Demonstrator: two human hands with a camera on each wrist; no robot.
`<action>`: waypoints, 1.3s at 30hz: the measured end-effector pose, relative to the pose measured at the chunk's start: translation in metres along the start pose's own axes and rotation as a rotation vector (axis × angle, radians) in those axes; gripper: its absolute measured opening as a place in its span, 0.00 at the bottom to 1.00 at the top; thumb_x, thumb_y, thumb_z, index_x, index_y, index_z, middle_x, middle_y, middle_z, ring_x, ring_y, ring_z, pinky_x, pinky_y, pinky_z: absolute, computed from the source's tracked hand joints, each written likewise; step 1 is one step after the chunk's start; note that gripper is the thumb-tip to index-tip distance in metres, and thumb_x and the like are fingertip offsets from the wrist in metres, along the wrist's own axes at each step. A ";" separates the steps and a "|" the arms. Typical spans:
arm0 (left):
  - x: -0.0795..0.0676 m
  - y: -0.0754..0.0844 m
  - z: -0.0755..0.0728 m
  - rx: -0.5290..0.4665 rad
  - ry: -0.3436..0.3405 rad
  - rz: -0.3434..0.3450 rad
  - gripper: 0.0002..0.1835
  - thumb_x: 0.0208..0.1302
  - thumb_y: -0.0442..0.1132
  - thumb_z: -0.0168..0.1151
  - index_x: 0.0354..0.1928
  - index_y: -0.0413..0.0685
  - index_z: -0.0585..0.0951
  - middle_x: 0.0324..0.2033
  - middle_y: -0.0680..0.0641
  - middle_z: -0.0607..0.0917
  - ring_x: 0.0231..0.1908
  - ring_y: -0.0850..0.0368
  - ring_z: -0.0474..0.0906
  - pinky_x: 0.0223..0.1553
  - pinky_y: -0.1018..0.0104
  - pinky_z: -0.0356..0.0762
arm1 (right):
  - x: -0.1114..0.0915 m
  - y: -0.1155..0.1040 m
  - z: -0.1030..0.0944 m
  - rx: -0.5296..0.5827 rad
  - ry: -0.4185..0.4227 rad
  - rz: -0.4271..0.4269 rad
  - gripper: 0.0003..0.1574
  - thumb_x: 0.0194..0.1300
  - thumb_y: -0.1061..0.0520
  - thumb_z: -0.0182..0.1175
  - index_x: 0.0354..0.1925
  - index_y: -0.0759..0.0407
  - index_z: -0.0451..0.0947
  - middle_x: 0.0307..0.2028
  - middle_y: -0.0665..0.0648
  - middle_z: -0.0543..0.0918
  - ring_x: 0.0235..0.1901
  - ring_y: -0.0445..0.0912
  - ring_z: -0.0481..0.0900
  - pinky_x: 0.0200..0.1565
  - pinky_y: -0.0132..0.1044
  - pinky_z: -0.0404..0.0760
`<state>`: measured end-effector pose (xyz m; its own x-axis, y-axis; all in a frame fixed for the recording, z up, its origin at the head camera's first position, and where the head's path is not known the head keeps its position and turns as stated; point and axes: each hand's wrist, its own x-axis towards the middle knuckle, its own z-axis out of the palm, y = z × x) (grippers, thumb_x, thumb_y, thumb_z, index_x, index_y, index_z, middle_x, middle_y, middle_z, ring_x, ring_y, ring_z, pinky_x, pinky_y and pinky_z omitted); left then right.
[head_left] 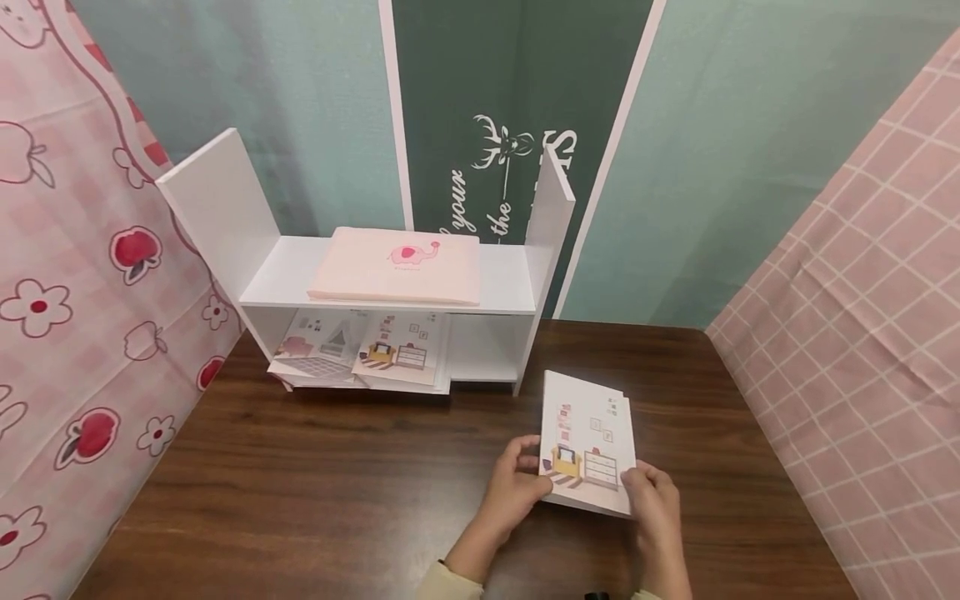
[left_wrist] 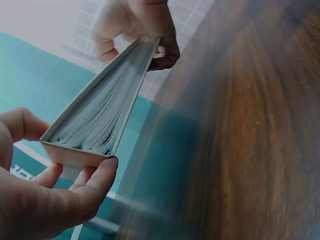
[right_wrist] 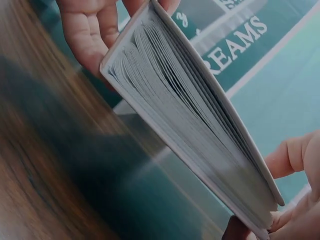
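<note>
Both hands hold a book (head_left: 588, 446) with a white cover picturing a yellow armchair and a chest of drawers. In the head view it is over the front right of the table. My left hand (head_left: 510, 487) grips the spine side, thumb at the cover's lower left corner. On the opposite edge, my right hand (head_left: 654, 508) pinches it, thumb on the cover. The left wrist view shows the left hand (left_wrist: 55, 200) around the flat spine (left_wrist: 75, 155). Many pages (right_wrist: 185, 120) show between the hard covers in the right wrist view, with the right hand (right_wrist: 300, 175) at their open edge.
A white two-level shelf (head_left: 502, 275) stands on the brown table (head_left: 300, 483) at the back left. A pink elephant book (head_left: 401, 267) lies on its upper board. Two piles of illustrated books (head_left: 401, 354) lie below, left and middle. Patterned cloths (head_left: 862, 292) hang around the table.
</note>
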<state>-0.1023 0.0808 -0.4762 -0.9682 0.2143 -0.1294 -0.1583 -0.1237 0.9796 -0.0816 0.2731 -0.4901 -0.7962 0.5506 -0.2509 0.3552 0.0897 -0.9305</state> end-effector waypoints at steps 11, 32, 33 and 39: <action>0.000 0.005 -0.026 0.022 0.006 -0.008 0.36 0.38 0.23 0.56 0.58 0.42 0.70 0.37 0.42 0.76 0.27 0.56 0.75 0.24 0.67 0.69 | -0.015 -0.007 0.024 0.155 -0.076 -0.017 0.33 0.58 0.65 0.48 0.58 0.82 0.53 0.47 0.72 0.65 0.34 0.46 0.71 0.29 0.30 0.75; -0.004 0.010 -0.073 -0.042 -0.055 -0.042 0.36 0.36 0.24 0.52 0.57 0.40 0.63 0.38 0.39 0.71 0.27 0.55 0.75 0.29 0.65 0.73 | -0.029 -0.015 0.061 0.216 -0.155 -0.073 0.30 0.54 0.68 0.47 0.54 0.81 0.54 0.38 0.69 0.69 0.27 0.47 0.72 0.23 0.32 0.73; -0.004 0.011 -0.075 -0.044 -0.057 -0.044 0.36 0.36 0.24 0.52 0.57 0.39 0.63 0.38 0.39 0.71 0.27 0.55 0.75 0.29 0.65 0.73 | -0.030 -0.017 0.063 0.216 -0.166 -0.071 0.30 0.54 0.68 0.47 0.54 0.81 0.54 0.39 0.69 0.69 0.28 0.47 0.71 0.23 0.32 0.73; -0.006 0.014 -0.091 -0.063 -0.057 -0.061 0.38 0.35 0.23 0.52 0.58 0.38 0.61 0.38 0.39 0.70 0.27 0.56 0.75 0.29 0.66 0.73 | -0.035 -0.027 0.074 0.214 -0.195 -0.047 0.30 0.54 0.69 0.47 0.55 0.80 0.54 0.40 0.68 0.69 0.30 0.47 0.71 0.25 0.32 0.74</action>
<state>-0.1164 -0.0103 -0.4752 -0.9440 0.2783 -0.1773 -0.2300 -0.1696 0.9583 -0.0997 0.1905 -0.4756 -0.8956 0.3786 -0.2334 0.2209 -0.0768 -0.9723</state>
